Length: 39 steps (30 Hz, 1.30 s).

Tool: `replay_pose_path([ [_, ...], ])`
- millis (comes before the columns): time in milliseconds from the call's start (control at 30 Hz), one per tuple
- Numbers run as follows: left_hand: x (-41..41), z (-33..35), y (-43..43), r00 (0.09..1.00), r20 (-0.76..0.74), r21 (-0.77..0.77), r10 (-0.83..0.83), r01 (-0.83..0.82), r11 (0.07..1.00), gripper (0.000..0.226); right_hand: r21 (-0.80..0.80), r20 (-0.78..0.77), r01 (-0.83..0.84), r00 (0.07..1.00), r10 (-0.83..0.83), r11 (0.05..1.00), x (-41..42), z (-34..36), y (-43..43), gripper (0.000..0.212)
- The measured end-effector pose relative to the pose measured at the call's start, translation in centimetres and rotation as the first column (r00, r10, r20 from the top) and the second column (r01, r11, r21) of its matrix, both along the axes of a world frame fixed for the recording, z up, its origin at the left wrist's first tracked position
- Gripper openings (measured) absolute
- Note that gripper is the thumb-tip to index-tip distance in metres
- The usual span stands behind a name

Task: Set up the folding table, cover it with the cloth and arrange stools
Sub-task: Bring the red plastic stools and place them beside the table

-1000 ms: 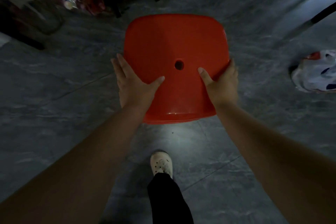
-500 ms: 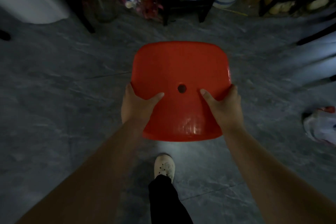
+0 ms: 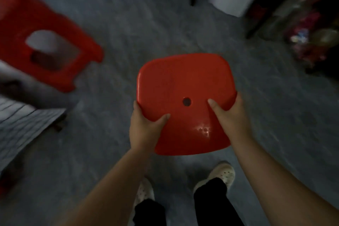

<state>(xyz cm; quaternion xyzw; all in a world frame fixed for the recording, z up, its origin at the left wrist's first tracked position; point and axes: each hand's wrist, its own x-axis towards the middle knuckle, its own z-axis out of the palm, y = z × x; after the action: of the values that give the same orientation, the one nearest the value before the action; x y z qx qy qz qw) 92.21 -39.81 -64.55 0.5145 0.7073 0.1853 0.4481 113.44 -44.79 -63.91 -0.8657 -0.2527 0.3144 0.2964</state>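
We count two red plastic stools: one square-seated red plastic stool (image 3: 185, 97) with a single round hole in its seat, carried above the grey floor (image 3: 146, 29), and a second red stool (image 3: 49, 42), blurred, well to its left. Our two hands clasp the carried stool, left hand (image 3: 145, 130) and right hand (image 3: 231, 117) on the seat's near corners, thumbs on top. Below it are two pale shoes (image 3: 218, 174); the cloth-covered worktop (image 3: 20, 126) lies left of it.
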Motion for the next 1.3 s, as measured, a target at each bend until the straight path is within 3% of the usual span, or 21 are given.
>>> replay_pose_path([
  [167, -16.9, 0.4, -1.8, 0.962, -0.045, 0.028, 0.269, -0.268, 0.963, 0.091, -0.013, -0.024, -0.282, 0.959, 0.282, 0.959, -16.1, 0.2, 3.7, 0.084],
  [300, -28.4, 0.1, -5.2, 0.883, -0.094, -0.004, 0.46, -0.462, 0.887, 0.106, -0.009, -0.064, -0.483, 0.874, 0.481, 0.876, -27.9, 0.3, 4.1, 0.081],
  [600, -46.9, -1.2, -13.7, 0.647, -0.14, 0.003, 0.75, -0.757, 0.654, 0.095, -0.051, -0.161, -0.822, 0.567, 0.807, 0.567, -46.8, -1.4, 2.1, 0.089],
  [700, -51.5, -1.9, -15.7, 0.591, -0.132, 0.017, 0.796, -0.801, 0.598, 0.093, -0.058, -0.15, -0.879, 0.476, 0.866, 0.473, -51.7, -2.4, 1.6, 0.089],
  [900, -57.4, -3.9, -19.2, 0.559, -0.171, -0.038, 0.811, -0.826, 0.562, 0.119, -0.085, -0.115, -0.941, 0.337, 0.935, 0.328, -58.5, -4.4, -0.7, 0.098],
  [1133, -60.8, -5.4, -20.8, 0.599, -0.214, -0.008, 0.772, -0.791, 0.612, 0.122, -0.113, -0.054, -0.962, 0.257, 0.965, 0.25, -61.9, -4.4, -1.7, 0.104],
  [1300, -61.2, -5.7, -20.9, 0.601, -0.217, -0.039, 0.769, -0.793, 0.608, 0.124, -0.115, -0.086, -0.958, 0.272, 0.958, 0.262, -62.2, -4.2, -1.7, 0.101],
])
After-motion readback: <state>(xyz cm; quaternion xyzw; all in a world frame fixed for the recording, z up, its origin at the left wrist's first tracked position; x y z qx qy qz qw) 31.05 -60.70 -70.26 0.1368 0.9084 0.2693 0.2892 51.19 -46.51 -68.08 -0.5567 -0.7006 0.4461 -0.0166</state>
